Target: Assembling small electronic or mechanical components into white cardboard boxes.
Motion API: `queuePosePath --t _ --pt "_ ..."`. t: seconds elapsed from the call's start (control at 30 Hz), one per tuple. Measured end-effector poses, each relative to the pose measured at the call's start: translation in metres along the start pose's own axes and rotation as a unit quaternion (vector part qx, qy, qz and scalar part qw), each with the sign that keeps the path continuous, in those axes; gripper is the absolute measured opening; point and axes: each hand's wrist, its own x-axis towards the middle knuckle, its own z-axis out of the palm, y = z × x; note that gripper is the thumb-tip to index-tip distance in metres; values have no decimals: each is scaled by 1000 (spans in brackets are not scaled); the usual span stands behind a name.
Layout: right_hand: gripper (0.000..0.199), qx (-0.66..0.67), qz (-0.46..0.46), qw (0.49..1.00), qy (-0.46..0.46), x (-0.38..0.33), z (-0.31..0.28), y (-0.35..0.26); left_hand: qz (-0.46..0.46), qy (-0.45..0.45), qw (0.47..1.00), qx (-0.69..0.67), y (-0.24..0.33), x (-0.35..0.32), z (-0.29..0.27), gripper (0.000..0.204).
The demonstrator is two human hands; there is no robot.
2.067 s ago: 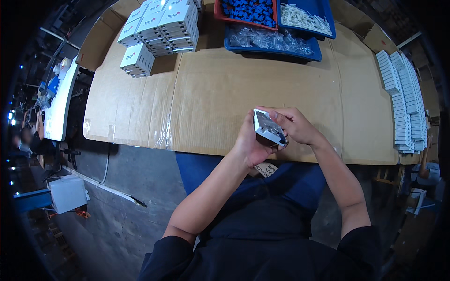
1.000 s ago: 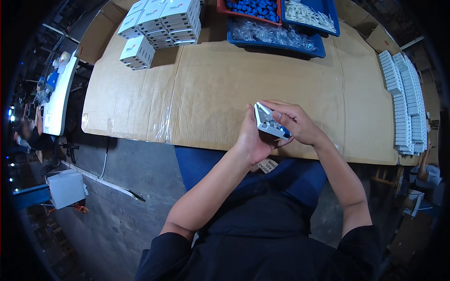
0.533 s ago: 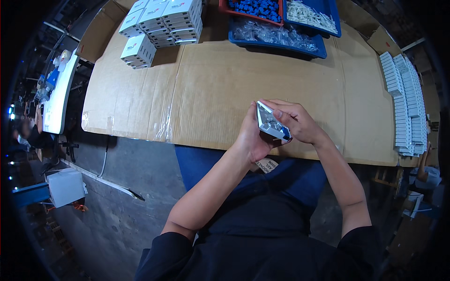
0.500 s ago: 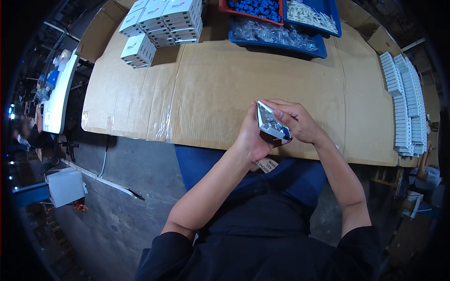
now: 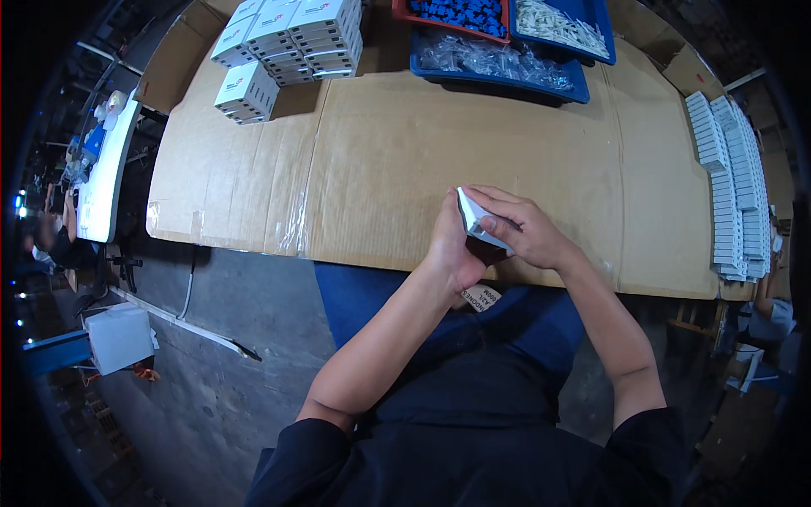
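Observation:
Over the near edge of the cardboard-covered table, I hold a small white plastic casing (image 5: pixel 474 211) in both hands. My left hand (image 5: pixel 451 247) cups it from the left and below, the palm turned up. From the right, my right hand (image 5: pixel 534 235) closes round it, its thumb lying across the white face and its fingers along the far side. Smooth outer faces of the casing show between the hands. Its inside is hidden, and so are its lower end and most of my left fingertips.
Small white boxes (image 5: pixel 246 89) stand stacked at the far left of the table (image 5: pixel 397 169). A red tray (image 5: pixel 466 30) of blue parts, a blue tray (image 5: pixel 609 52) of white parts and another blue tray (image 5: pixel 541 95) of clear parts sit at the back. White casings (image 5: pixel 725 194) line the right edge.
Half a second ago the casing gaped, showing clear and blue parts inside. Now its white faces cover them, and my right hand has moved slightly left over it.

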Motion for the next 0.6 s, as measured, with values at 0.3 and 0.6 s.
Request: queuePosePath --t 0.3,0.6 --pt "61 -20 -24 995 100 -6 8 -2 105 -70 988 87 6 -5 -4 61" --pt "23 389 112 892 203 -42 30 13 294 -45 894 335 -4 -45 -16 40"
